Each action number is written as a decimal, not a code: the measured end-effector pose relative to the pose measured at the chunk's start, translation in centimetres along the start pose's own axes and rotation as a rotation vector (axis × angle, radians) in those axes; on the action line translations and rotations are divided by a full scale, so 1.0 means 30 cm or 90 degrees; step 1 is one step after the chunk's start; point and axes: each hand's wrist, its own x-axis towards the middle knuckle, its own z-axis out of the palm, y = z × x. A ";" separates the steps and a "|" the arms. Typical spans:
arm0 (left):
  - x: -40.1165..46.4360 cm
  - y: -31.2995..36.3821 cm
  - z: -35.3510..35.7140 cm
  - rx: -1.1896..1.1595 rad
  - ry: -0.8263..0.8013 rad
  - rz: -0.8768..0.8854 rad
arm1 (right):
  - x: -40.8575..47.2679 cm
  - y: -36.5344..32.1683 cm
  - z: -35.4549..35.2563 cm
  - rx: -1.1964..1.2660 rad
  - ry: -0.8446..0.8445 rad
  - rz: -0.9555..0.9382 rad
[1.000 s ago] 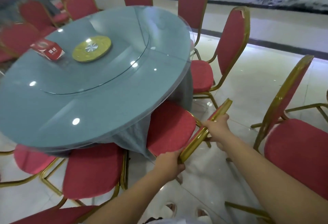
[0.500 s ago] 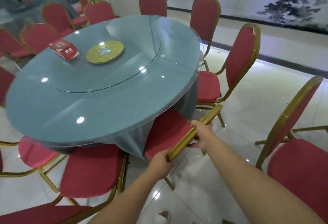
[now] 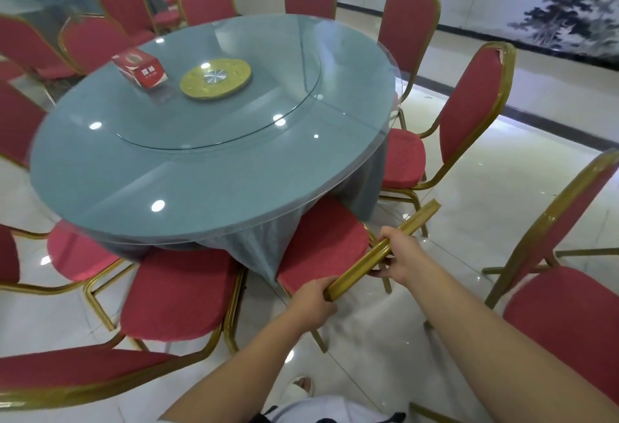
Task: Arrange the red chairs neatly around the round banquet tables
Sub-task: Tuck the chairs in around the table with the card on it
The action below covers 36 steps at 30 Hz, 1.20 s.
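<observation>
A red chair with a gold frame stands at the near right edge of the round banquet table, its seat partly under the grey-blue cloth. My left hand grips the near end of its gold top rail. My right hand grips the same rail further along. Other red chairs ring the table: one to the left of the held chair, one to its right, and several at the far side.
A loose red chair stands on the tiled floor at the right, off the table. A red box and a gold disc lie on the glass turntable. Another chair's back lies close at the lower left. More chairs stand behind.
The held chair's back has come upright and the chair has slid toward the table, its seat going under the cloth. Both hands kept their grip on the rail.
</observation>
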 end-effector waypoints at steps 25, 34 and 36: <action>-0.344 -0.282 -0.061 -0.128 0.007 -0.055 | -0.236 0.283 0.053 -1.013 0.171 -0.609; -0.108 -0.086 -0.039 -0.019 -0.016 0.054 | -0.205 0.010 0.026 -1.345 0.140 -0.510; -0.045 -0.047 -0.005 -0.028 0.004 0.060 | -0.189 -0.005 0.019 -1.374 0.122 -0.542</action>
